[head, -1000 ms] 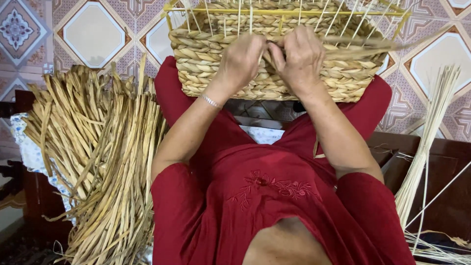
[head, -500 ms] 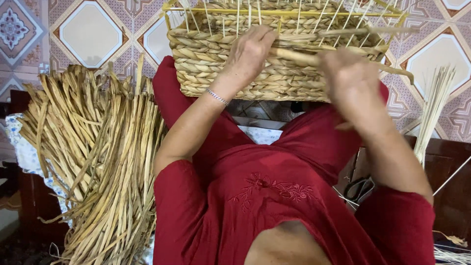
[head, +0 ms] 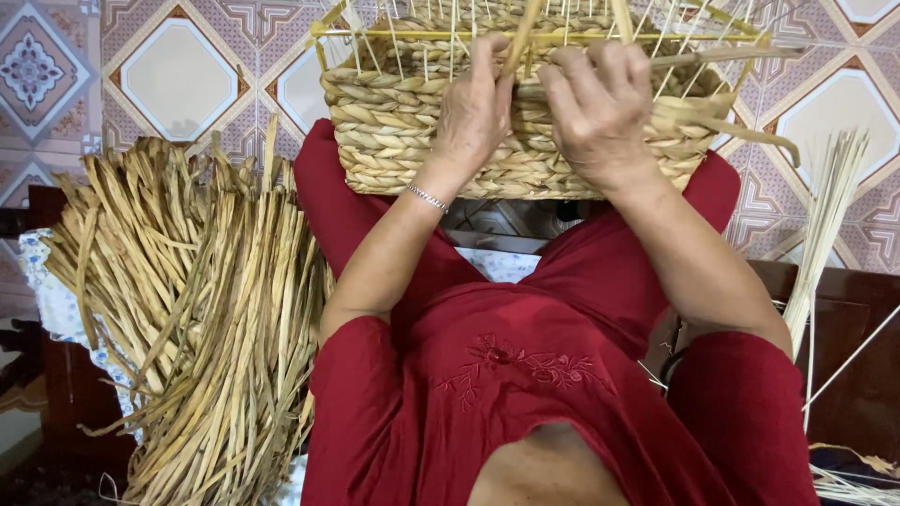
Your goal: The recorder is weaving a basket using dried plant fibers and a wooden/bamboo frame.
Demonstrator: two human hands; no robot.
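Head view: both hands at the top row of a half-woven basket on the lap.
Left hand grip pinches a flat strand; right hand fingers curl on the basket rim. The strand may split if bent sharply round the thin stakes. Half a second earlier the right hand was out at the right edge, pulling the strand taut.

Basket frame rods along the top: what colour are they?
Pale yellow, seen in the head view: the frame rods stand above the tan woven basket.

No packages, labels, signs or screens in view.
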